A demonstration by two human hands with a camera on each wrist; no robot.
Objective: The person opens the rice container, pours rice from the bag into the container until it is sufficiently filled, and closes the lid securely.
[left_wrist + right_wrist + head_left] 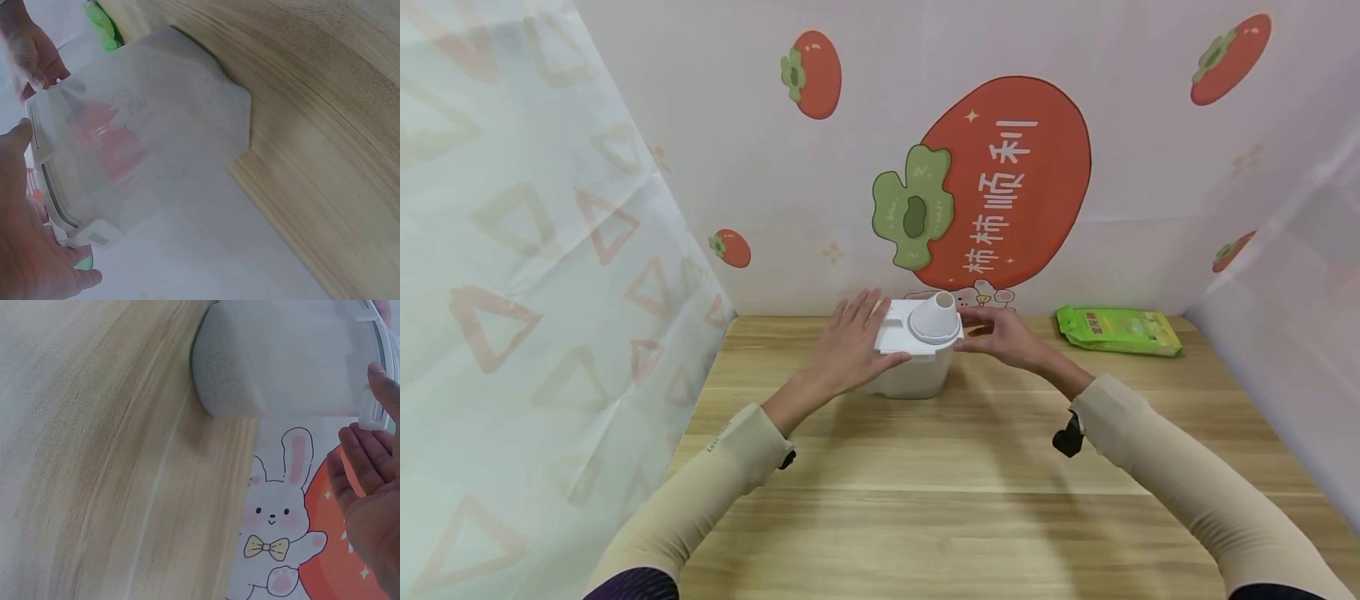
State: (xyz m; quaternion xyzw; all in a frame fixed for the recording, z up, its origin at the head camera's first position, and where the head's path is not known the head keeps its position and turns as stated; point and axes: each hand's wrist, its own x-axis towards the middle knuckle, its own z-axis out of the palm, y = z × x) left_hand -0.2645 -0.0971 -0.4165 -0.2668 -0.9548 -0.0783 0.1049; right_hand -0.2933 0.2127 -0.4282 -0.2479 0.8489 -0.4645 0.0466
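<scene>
Container (912, 381) is stood upright on the counter (925, 500), near the wall (820, 183), between the left hand (850, 346) and right hand (1003, 336). Its weight is judged to be borne by the counter, so that the 2 hands can be used to steady the lid (895, 337). The left hand is laid open at the lid's left side, fingers extended. The right hand is held open opposite, thumb at 1 tab (373, 414), fingers relaxed. Tipping is judged to be resisted by this opposed placement. The cone (934, 320) is not covered.
</scene>
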